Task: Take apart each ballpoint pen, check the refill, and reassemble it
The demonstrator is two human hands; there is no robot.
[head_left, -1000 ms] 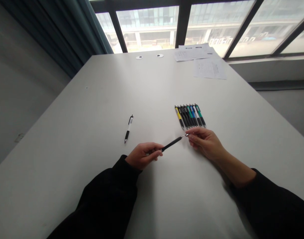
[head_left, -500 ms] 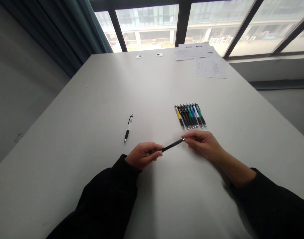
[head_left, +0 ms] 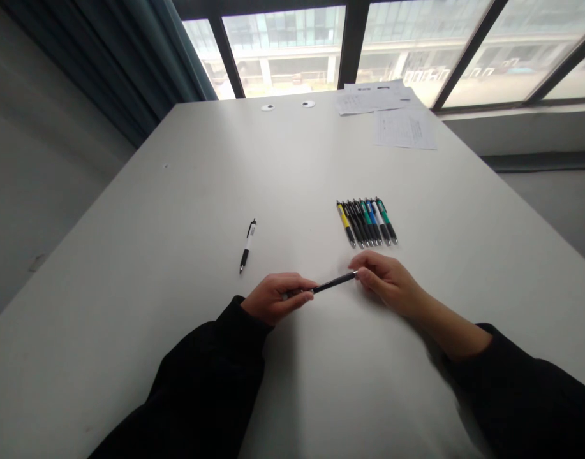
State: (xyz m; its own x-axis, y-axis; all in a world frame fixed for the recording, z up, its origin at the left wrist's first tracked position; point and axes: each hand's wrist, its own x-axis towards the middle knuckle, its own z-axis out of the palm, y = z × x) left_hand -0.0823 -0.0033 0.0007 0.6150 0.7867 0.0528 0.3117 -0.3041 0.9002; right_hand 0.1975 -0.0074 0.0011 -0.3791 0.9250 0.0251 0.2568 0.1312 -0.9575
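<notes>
A pen with a black grip is held above the white table, its tip end toward the right. My left hand is closed round its rear part, which the fingers mostly hide. At the metal tip, my right hand pinches with thumb and fingers. Beyond the right hand lies a tight row of pens in yellow, black, green, blue and white. A single white pen with a black grip rests apart, beyond and left of my left hand.
The white table reaches to the window. Papers lie at its far right corner, and two round cable-hole covers sit near the far edge. A dark curtain hangs at the left.
My right thumb and fingers have shifted slightly at the pen's tip, and the tip end has dropped a little nearer to me. My left hand has hardly moved.
</notes>
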